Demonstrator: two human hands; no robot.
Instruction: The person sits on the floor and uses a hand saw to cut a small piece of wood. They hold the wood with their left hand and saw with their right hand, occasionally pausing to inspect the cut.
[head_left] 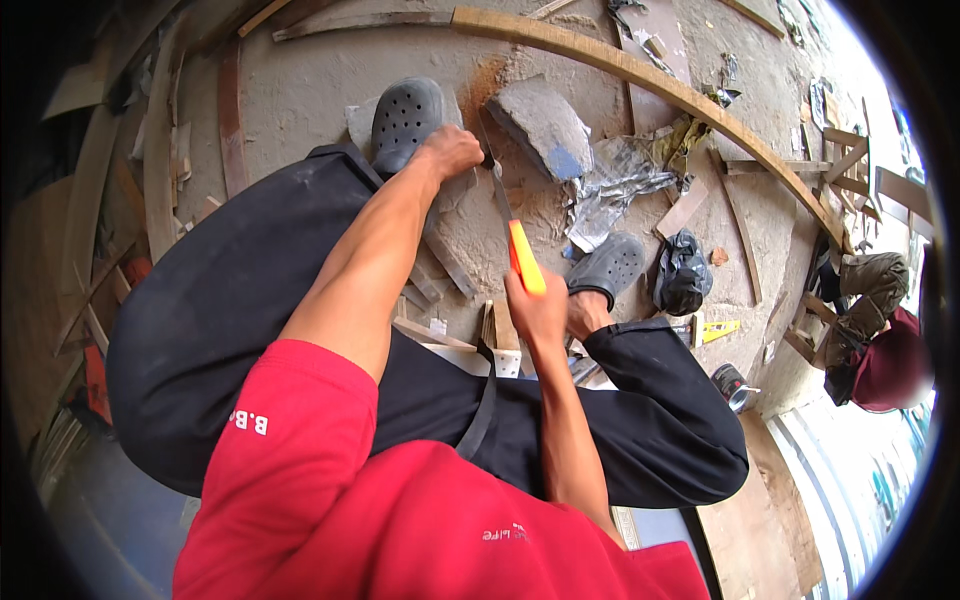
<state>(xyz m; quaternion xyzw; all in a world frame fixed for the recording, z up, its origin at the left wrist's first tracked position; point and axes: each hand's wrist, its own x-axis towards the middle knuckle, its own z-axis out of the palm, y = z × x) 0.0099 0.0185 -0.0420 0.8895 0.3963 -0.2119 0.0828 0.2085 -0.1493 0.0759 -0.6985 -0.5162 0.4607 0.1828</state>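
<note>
My right hand (537, 308) is closed around the orange and yellow handle of a hand saw (519, 252). Its narrow blade, seen nearly edge-on, points away from me toward a rough grey concrete block (540, 125). My left hand (452, 152) is in a fist right beside the blade, next to my left clog (408, 115). A small dark piece shows between that fist and the blade; what the fingers hold is hidden. Reddish-brown dust (484, 82) lies on the ground just beyond the blade.
A long curved-looking wooden beam (640, 72) crosses the far side. Crumpled silvery sheeting (622, 185) and a black plastic bag (683, 272) lie near my right clog (610, 262). A can (732, 383) stands at right. Another person (880, 330) crouches at the far right. Wood scraps lie around.
</note>
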